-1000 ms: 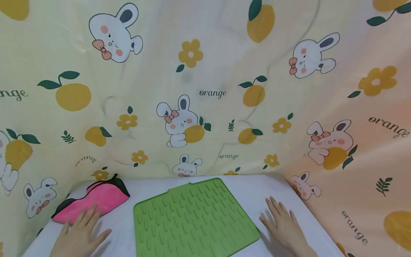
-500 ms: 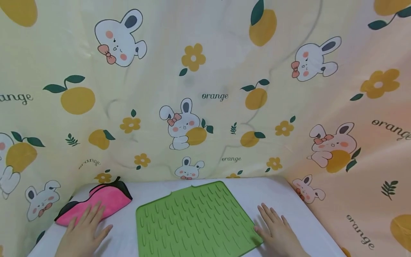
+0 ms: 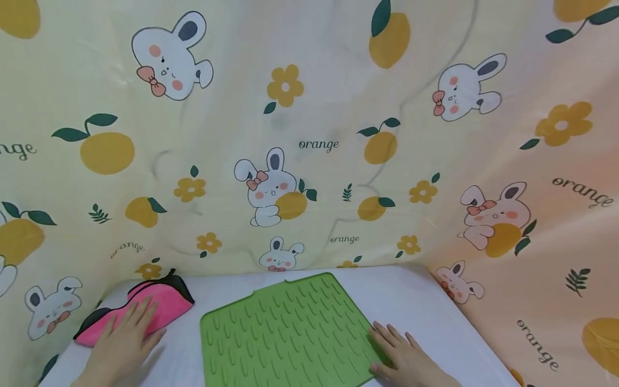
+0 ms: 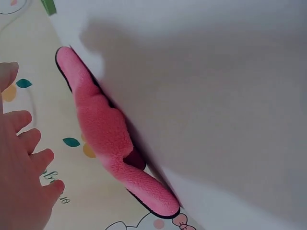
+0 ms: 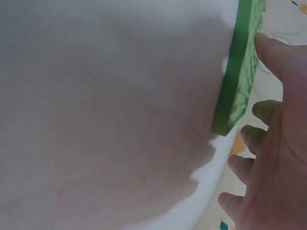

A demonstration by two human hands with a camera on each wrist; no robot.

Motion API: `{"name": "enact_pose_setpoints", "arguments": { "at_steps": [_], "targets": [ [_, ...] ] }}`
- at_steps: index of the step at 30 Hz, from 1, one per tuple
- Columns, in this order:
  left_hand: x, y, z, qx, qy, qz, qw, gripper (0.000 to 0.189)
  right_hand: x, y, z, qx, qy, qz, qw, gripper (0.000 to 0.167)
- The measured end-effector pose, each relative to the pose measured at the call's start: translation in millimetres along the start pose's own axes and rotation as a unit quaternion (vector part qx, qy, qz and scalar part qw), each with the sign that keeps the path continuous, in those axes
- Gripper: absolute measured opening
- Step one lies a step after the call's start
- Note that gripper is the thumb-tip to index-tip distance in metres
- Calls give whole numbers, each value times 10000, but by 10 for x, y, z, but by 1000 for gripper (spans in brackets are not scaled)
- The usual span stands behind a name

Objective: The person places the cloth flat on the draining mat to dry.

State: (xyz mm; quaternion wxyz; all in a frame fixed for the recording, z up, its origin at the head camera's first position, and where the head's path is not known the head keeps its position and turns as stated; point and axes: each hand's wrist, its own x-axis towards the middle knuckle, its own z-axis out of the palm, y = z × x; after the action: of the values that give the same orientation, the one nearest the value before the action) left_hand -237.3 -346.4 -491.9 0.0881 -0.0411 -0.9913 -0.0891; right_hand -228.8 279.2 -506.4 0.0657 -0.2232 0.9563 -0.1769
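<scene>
A pink plush sleep mask (image 3: 159, 309) with black trim lies at the left of the white table. My left hand (image 3: 123, 338), fingers spread and fairly straight, overlaps its front edge in the head view. In the left wrist view, the fingers (image 4: 33, 139) show apart from the mask (image 4: 105, 129). A green mat (image 3: 285, 328) with raised wavy ridges lies in the middle, its near part cut off by the frame. My right hand (image 3: 406, 355) is at its right edge, fingertips over the rim. The right wrist view shows the thumb (image 5: 271, 52) right beside the mat's thick side (image 5: 232, 72).
The white tabletop (image 3: 382, 290) ends at a cloth backdrop (image 3: 309, 107) printed with rabbits, oranges and flowers. The cloth rises behind the table and along both sides.
My right hand has moved left, from beside the mat to over its right edge. My left hand has shifted slightly forward over the sleep mask. The camera view has moved a little.
</scene>
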Motion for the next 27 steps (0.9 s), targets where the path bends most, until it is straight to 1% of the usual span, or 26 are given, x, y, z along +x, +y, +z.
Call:
{"name": "enact_pose_setpoints", "arguments": {
  "at_steps": [3, 6, 9, 13, 17, 23, 27],
  "targets": [
    [83, -50, 16, 55, 51, 116, 9999, 80, 27, 28, 9, -52, -137, -4, 9999, 79],
    [154, -109, 28, 70, -65, 139, 9999, 80, 39, 42, 14, -106, -241, -24, 9997, 78],
    [193, -196, 54, 161, -130, 214, 9996, 80, 41, 32, 23, -102, -291, -49, 9995, 79],
    [240, -286, 83, 168, -245, 214, 9993, 82, 60, 9, 44, -251, -287, -96, 9992, 82],
    [305, -339, 102, 132, -453, 185, 9987, 83, 61, -11, 54, -344, -327, -149, 9988, 86],
    [435, -377, 164, 91, -776, 339, 9964, 89, 67, -6, 34, -503, -323, -122, 9981, 87],
    [485, -411, 214, 119, -821, 403, 9957, 89, 90, -10, 19, -510, -323, -60, 9982, 87]
  ]
}}
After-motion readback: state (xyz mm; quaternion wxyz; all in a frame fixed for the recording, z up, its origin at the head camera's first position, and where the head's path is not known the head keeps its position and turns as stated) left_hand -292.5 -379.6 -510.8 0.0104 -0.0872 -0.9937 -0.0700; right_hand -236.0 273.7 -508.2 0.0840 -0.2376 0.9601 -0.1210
